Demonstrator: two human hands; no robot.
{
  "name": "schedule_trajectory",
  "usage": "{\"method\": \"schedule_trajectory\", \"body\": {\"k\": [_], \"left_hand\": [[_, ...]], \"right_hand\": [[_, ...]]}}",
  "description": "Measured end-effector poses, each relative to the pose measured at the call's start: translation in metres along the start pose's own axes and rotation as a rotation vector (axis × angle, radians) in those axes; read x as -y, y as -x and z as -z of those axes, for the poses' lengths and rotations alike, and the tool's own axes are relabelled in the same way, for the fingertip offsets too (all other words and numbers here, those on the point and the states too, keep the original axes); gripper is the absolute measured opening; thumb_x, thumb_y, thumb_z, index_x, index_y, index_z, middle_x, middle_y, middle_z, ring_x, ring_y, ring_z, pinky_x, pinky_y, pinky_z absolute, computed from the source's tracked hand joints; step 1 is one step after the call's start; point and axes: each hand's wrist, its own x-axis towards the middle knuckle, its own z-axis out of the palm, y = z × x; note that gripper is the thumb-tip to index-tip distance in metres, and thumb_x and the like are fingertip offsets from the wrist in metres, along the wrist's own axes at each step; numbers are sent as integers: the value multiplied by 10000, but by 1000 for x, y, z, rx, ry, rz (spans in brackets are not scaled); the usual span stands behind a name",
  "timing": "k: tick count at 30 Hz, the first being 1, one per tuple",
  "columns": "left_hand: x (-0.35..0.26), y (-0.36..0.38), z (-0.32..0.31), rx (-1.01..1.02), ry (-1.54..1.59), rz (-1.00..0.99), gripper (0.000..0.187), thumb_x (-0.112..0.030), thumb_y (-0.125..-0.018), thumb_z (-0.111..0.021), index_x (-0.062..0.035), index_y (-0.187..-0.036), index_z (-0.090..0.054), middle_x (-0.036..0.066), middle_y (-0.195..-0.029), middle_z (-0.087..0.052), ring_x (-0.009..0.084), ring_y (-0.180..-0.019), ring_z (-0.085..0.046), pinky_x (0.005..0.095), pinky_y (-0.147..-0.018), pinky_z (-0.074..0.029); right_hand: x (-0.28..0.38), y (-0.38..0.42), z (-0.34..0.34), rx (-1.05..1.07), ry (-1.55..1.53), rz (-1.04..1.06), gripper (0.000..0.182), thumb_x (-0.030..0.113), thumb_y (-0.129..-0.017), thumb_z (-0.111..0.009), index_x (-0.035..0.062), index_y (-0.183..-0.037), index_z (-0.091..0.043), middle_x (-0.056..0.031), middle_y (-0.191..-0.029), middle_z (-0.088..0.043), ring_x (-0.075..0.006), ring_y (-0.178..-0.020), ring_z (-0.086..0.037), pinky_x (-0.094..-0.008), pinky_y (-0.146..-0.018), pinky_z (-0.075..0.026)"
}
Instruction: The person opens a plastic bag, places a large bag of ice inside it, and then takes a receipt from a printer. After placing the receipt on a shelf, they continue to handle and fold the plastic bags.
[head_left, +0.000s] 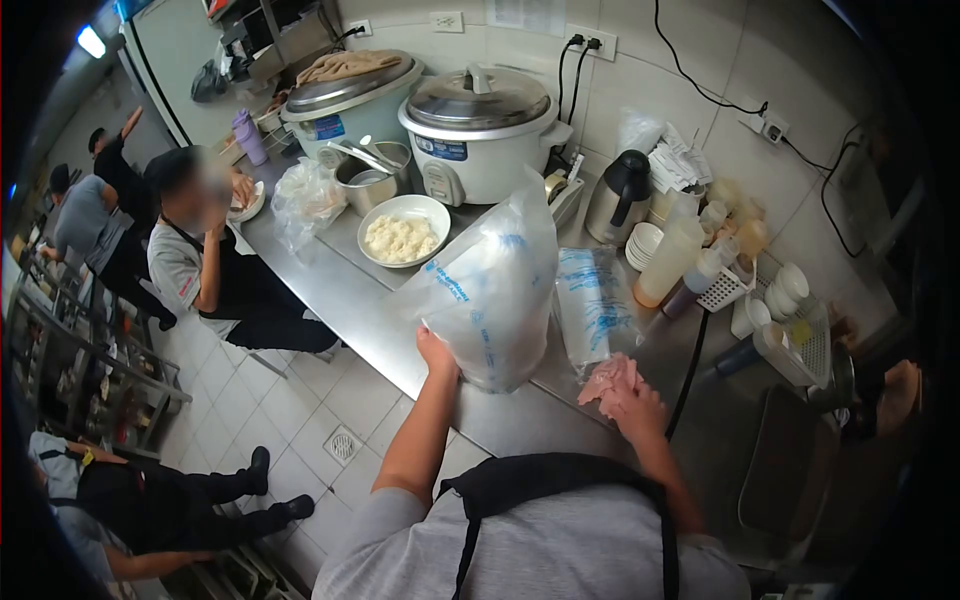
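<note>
A large translucent plastic bag (490, 300) with blue print stands upright on the steel counter, full of something whitish that I cannot make out. My left hand (437, 350) grips its lower left side. To the right, my right hand (638, 408) is closed on a crumpled pink cloth (610, 383) near the counter's front edge. Just beyond the cloth lies a flat clear pack (597, 305) with blue print. Behind the bag, a white bowl of rice (403, 232) sits on the counter.
Two large rice cookers (480, 115) stand along the wall, with a metal pot (372, 180) in front. A thermos jug (622, 195), squeeze bottles (668, 260) and a white basket (725, 288) crowd the right. A person (215, 260) sits at the counter's left; several others are in the aisle.
</note>
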Motion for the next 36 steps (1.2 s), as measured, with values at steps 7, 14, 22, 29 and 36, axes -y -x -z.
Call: {"method": "schedule_trajectory", "body": {"k": [7,14,22,29,36], "left_hand": [[26,-6,11,26,-8,26,191,-229,-835,-453,-43,-880,-435,62,-777,-522,142,-655,-510,262,-580,-435],[-22,64,32,172,-115,320,188,-284,-827,-442,-101,-801,-403,15,-582,-418,92,-406,-369,221,-329,-285],[1,97,33,510,-350,176,142,-180,-832,-469,-92,-737,-410,-26,-522,-398,52,-391,-344,178,-341,-274],[14,113,26,655,-394,131,96,-129,-820,-479,-50,-769,-461,-32,-627,-441,38,-560,-395,179,-515,-340],[-2,142,-42,1254,-742,-445,303,-89,-758,-503,-17,-1049,-457,131,-961,-488,246,-840,-507,301,-721,-415]], "right_hand": [[-35,-1,-52,-106,-171,93,390,328,-623,-633,139,-958,-566,-55,-898,-494,-248,-854,-476,-387,-695,-382],[-5,-42,-5,-24,-329,234,307,281,-676,-589,111,-932,-577,-53,-918,-510,-256,-890,-473,-403,-700,-376],[23,-83,-70,-38,104,353,163,178,-671,-534,121,-799,-616,-45,-829,-557,-211,-883,-482,-344,-734,-356],[24,-92,-83,5,1,151,147,185,-691,-515,80,-716,-614,-82,-812,-568,-255,-843,-504,-364,-742,-367],[15,-95,-67,85,-360,-66,236,250,-715,-527,25,-685,-592,-174,-797,-564,-339,-742,-523,-434,-687,-404]]}}
